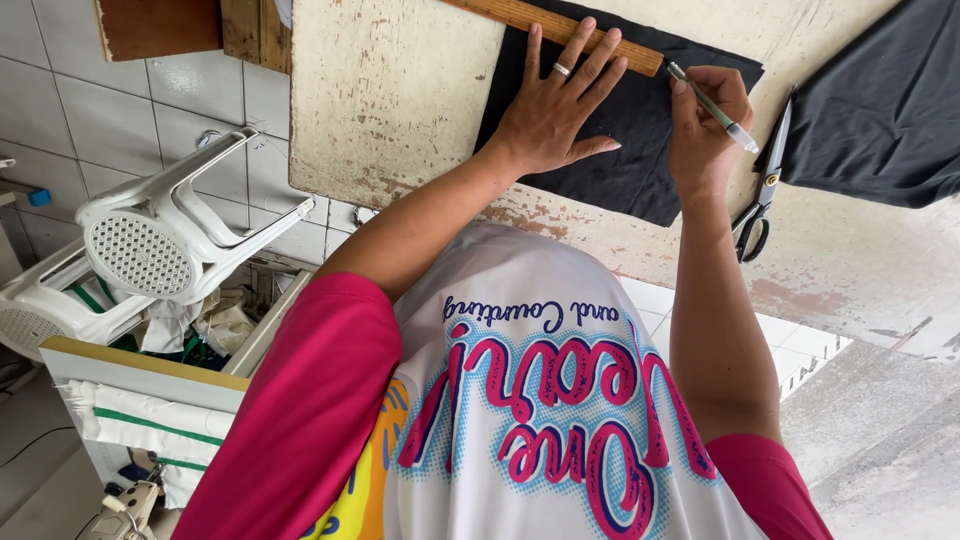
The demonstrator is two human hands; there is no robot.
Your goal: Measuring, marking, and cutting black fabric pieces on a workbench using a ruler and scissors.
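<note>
My left hand (555, 110), with a ring on one finger, lies flat with fingers spread, pressing a wooden ruler (520, 15) onto a black piece of fabric (640, 160). The fabric lies on a worn, paint-chipped table (400, 100). My right hand (705, 125) grips a white-capped pen (718, 108), its tip at the ruler's right end, on the fabric's upper edge. Both arms reach out from pink sleeves over a white printed shirt.
Black-handled scissors (760, 195) lie on the table just right of my right hand. A larger dark cloth (880, 110) covers the table's far right. White plastic chairs (160, 240) are stacked on the tiled floor at left, above a sewing machine (120, 510) and folded white cloth.
</note>
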